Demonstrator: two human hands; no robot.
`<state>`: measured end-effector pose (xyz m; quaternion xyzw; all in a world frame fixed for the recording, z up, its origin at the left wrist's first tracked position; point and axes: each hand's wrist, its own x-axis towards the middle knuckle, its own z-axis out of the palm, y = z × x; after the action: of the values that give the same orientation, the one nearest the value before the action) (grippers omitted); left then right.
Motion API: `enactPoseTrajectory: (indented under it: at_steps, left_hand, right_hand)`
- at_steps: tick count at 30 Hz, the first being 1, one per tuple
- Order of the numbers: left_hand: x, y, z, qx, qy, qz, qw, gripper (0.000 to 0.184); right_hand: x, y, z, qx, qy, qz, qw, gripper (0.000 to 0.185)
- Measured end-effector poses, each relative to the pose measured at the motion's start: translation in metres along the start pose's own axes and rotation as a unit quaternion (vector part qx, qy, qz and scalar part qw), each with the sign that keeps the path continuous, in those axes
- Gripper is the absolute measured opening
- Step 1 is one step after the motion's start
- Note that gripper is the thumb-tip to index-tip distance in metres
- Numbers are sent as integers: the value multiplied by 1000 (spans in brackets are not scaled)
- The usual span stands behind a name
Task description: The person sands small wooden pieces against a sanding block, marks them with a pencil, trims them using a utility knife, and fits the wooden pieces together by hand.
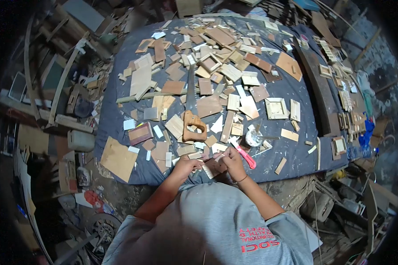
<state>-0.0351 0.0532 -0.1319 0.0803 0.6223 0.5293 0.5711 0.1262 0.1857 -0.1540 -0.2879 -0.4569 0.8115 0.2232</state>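
Close to my body, at the table's near edge, my left hand [186, 168] is closed on a small wood piece [211, 168] with a brown face and a pale edge. Across from it, my right hand [233, 164] is pinched at the same piece's upper right side; a small pale bit shows at its fingertips, too small to name. A pink utility knife [246, 157] lies just beyond my right hand. Behind the knife stands a white-smeared cup [254, 138]. A handsaw [193, 127] with a wooden handle rests on the scraps, its blade pointing away.
Wood offcuts and small frames [277, 108] cover much of the dark cloth [292, 154] on the table. A square board [121, 159] lies at the near left. A long dark beam [316, 90] runs along the right side. Clutter surrounds the table, including a plastic jug [81, 141].
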Motion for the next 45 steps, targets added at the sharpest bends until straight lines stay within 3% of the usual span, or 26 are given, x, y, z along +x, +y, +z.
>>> enactPoseTrajectory:
  at_steps: [2, 4, 5, 6, 7, 8, 10, 15, 19, 20, 21, 22, 23, 24, 25, 28, 29, 31, 32, 34, 37, 39, 40, 42, 44, 45]
  left_hand:
    - [-2, -6, -11, -39, 2, 18, 999, 32]
    - [0, -17, -32, 25, -50, 24, 998, 31]
    - [-7, -17, -37, 33, -63, 38, 997, 30]
    - [-12, -17, -43, 35, -74, 13, 997, 27]
    - [-19, -15, -45, 20, -54, -20, 998, 24]
    - [-20, -22, -57, -6, -74, -18, 997, 23]
    - [-35, -20, -68, 13, -76, -30, 997, 34]
    - [-55, -20, -126, 15, -41, -23, 999, 18]
    - [-62, -20, -188, -44, 112, 0, 993, 17]
    - [-62, -26, -209, -8, 178, 65, 982, 21]
    - [-51, -49, -233, 48, 287, 288, 912, 27]
    - [-48, -61, -263, 47, 342, 237, 908, 33]
    - [-44, -72, -296, 108, 394, 171, 896, 33]
    - [-63, -41, -301, 1, 409, 138, 902, 31]
    - [-58, -44, -323, 47, 411, 234, 880, 29]
    - [-64, 16, -331, 119, 403, 227, 878, 30]
    - [-58, 32, -330, 178, 380, 256, 871, 30]
    - [-36, 57, -325, 317, 324, 329, 829, 32]
    - [-24, 66, -316, 318, 278, 330, 845, 37]
    - [5, 71, -309, 436, 213, 354, 800, 42]
    - [39, 57, -311, 515, 193, 342, 762, 44]
    - [38, 63, -316, 530, 172, 354, 751, 44]
    - [37, 64, -320, 542, 163, 361, 742, 44]
    - [32, 60, -332, 534, 169, 335, 758, 42]
    - [6, 80, -336, 536, 213, 267, 772, 41]
    - [1, 82, -341, 548, 266, 263, 748, 43]
  right_hand:
    - [2, 2, 8, -28, -18, -9, 999, 8]
    - [2, 0, 23, -42, -7, 42, 998, 10]
    - [11, 30, 12, -165, -16, 0, 986, 14]
    - [0, -10, 50, -134, -32, 26, 990, 15]
    - [7, -1, 53, -283, -41, -3, 958, 13]
    - [11, 8, 56, -323, -106, -89, 936, 11]
    - [9, 0, 93, -240, -148, 60, 957, 18]
    - [38, 24, 164, -332, -229, 127, 906, 22]
    - [67, 62, 230, -341, -250, 105, 900, 22]
    - [78, 78, 243, -366, -259, 96, 889, 23]
    - [86, 83, 264, -393, -271, 50, 878, 24]
    - [92, 89, 284, -418, -280, 3, 864, 25]
    - [103, 113, 293, -408, -296, 30, 863, 24]
    - [112, 128, 304, -430, -307, 16, 849, 25]
    - [116, 135, 317, -412, -302, 22, 859, 25]
    - [123, 155, 331, -426, -239, 14, 872, 27]
    - [124, 159, 329, -452, -189, -3, 872, 28]
    - [120, 156, 314, -427, -193, 21, 883, 27]
    - [113, 154, 303, -397, -205, 45, 893, 26]
    - [92, 148, 278, -375, -175, 52, 909, 21]
    - [62, 125, 246, -297, -92, 151, 938, 7]
    - [41, 115, 221, -355, -60, -10, 933, 9]
    - [30, 109, 212, -322, -24, 4, 946, 7]
    - [7, 90, 201, -248, 110, 139, 953, 7]
    - [-6, 86, 190, -160, 167, 112, 966, 3]
    - [-8, 85, 187, -124, 193, 124, 965, 3]
